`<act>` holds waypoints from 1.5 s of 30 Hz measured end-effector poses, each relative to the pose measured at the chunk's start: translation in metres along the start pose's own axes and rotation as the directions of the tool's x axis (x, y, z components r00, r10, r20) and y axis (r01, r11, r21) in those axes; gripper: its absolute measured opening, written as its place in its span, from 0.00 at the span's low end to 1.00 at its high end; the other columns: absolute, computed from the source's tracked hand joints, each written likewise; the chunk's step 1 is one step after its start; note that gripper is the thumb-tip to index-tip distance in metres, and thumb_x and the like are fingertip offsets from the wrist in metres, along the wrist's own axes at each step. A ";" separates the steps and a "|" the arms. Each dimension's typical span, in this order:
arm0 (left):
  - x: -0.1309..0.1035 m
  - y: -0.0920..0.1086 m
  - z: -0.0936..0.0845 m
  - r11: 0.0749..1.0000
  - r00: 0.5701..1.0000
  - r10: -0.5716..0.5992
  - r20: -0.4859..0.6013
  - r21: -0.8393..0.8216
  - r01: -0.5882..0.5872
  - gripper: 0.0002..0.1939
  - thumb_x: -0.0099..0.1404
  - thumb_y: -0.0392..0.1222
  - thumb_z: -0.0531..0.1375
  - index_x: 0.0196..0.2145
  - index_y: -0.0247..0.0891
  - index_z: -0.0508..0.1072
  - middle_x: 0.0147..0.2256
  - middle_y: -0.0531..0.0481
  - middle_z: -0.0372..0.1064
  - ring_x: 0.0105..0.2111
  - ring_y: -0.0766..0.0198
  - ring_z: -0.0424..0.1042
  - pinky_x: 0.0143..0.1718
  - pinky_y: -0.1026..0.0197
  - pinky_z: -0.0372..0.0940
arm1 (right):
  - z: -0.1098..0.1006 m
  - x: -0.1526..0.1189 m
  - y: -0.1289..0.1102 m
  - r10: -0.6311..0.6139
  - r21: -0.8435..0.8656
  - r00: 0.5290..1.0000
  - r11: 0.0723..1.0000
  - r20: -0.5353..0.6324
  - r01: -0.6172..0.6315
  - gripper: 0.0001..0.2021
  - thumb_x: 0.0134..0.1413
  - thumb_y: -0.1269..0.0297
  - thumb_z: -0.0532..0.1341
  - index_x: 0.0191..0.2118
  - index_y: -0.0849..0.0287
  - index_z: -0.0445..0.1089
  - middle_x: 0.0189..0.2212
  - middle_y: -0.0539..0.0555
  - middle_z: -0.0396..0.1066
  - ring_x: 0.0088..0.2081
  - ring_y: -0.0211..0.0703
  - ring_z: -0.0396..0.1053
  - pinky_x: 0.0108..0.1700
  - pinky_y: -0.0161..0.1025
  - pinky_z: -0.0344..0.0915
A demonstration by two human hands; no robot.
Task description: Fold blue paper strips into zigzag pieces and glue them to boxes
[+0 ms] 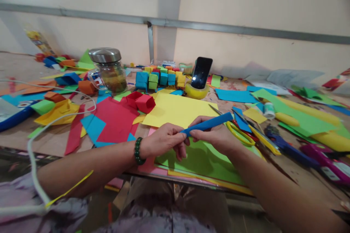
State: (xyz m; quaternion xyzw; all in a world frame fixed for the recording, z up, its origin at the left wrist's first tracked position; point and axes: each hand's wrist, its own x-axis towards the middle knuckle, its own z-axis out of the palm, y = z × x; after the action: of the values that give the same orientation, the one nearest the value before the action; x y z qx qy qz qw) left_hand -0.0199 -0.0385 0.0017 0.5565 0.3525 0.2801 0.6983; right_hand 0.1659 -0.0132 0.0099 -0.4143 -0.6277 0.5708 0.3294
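Observation:
A narrow blue folded paper strip (209, 123) is held in both hands, slanting up to the right. My left hand (166, 140), with a green bead bracelet (138, 151) at the wrist, pinches its lower left end. My right hand (212, 136) grips it along the middle between thumb and fingers, and its far end sticks out past the hand. Green paper sheets (202, 164) lie under the hands at the table edge. A yellow sheet (177, 107) lies just behind them.
Scissors with green-yellow handles (240, 134), more cutting tools and a magenta tool (326, 162) lie right. Behind stand small paper boxes (164, 79), a phone (201, 72) on a yellow roll and a glass jar (112, 74). A white cable (32, 153) crosses the left; red paper (116, 116) lies there.

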 end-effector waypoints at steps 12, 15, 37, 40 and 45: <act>-0.004 0.005 0.003 0.984 0.997 0.059 -0.040 0.171 -0.051 0.13 0.62 0.46 0.54 0.28 0.32 0.69 0.19 0.49 0.71 0.19 0.67 0.70 0.23 0.67 0.64 | 0.003 -0.001 -0.001 0.008 -0.019 1.000 1.000 -0.007 -0.008 0.08 0.40 0.65 0.67 0.28 0.63 0.71 0.20 0.49 0.71 0.23 0.35 0.67 0.26 0.32 0.62; -0.003 0.005 0.004 0.985 0.998 0.051 -0.038 0.165 -0.044 0.11 0.62 0.42 0.51 0.29 0.32 0.68 0.19 0.50 0.70 0.19 0.67 0.70 0.24 0.67 0.65 | 0.007 -0.002 -0.002 -0.021 -0.068 1.000 0.998 -0.012 0.021 0.06 0.40 0.67 0.66 0.26 0.62 0.70 0.19 0.49 0.71 0.23 0.35 0.67 0.26 0.31 0.62; -0.010 -0.002 0.014 0.755 0.943 0.314 -0.108 0.631 -0.180 0.14 0.66 0.36 0.45 0.26 0.36 0.65 0.25 0.50 0.69 0.28 0.67 0.69 0.32 0.67 0.63 | 0.016 -0.016 0.013 -0.653 -0.808 0.745 0.360 0.139 0.466 0.07 0.54 0.68 0.57 0.26 0.58 0.69 0.22 0.50 0.70 0.24 0.34 0.66 0.27 0.31 0.59; -0.009 -0.003 0.011 0.773 0.951 0.297 -0.092 0.607 -0.183 0.14 0.67 0.37 0.45 0.27 0.36 0.65 0.25 0.51 0.70 0.27 0.68 0.70 0.31 0.67 0.64 | 0.014 -0.016 0.009 -0.632 -0.767 0.766 0.433 0.116 0.473 0.04 0.54 0.69 0.58 0.31 0.57 0.70 0.26 0.50 0.72 0.27 0.34 0.68 0.31 0.30 0.61; -0.008 -0.006 0.009 0.775 0.964 0.243 -0.105 0.619 -0.128 0.16 0.68 0.41 0.44 0.27 0.36 0.65 0.25 0.50 0.71 0.25 0.67 0.70 0.30 0.67 0.63 | 0.013 -0.014 0.008 -0.658 -0.734 0.728 0.396 0.192 0.551 0.06 0.55 0.71 0.58 0.30 0.58 0.70 0.24 0.50 0.71 0.26 0.33 0.67 0.30 0.30 0.60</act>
State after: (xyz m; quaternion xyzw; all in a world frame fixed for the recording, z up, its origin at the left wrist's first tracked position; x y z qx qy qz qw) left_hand -0.0178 -0.0517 -0.0017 0.7555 0.4282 0.2688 0.4167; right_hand 0.1622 -0.0314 0.0013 -0.2902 -0.8875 0.0703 0.3511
